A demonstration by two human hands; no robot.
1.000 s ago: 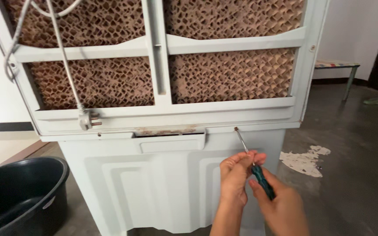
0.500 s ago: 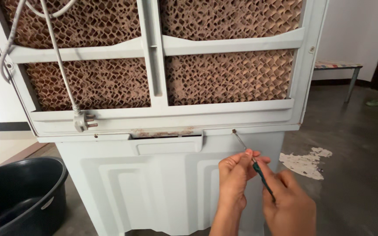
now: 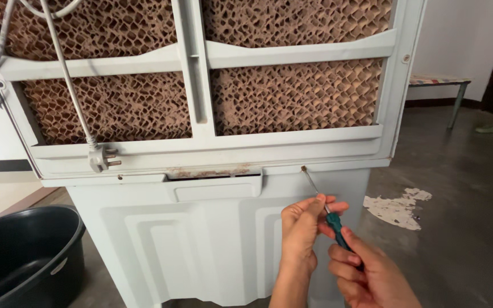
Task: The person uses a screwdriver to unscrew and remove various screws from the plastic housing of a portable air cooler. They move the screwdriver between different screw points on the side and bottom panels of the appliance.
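Up and to the left of both our hands sat the screw (image 3: 303, 169), a small rusty head in the pale grey cooler cabinet (image 3: 212, 239), just under the frame that held the brown honeycomb pads (image 3: 292, 91). From it the screwdriver (image 3: 325, 210) slanted down and to the right, so its long axis ran on a diagonal from the screw toward us. Our left hand (image 3: 302, 234) was the nearer one to the screw: its fingertips were pressed together in a pinch around the bare metal shaft, just above the handle. Our right hand (image 3: 372, 274), lower and further right, was curled closed around the green handle (only a short piece of it showed between the fingers). The tip lay at the screw head, though we could not tell whether it was seated in the slot. Well off to the left of the hands hung a white plug (image 3: 99, 157) on its cord.
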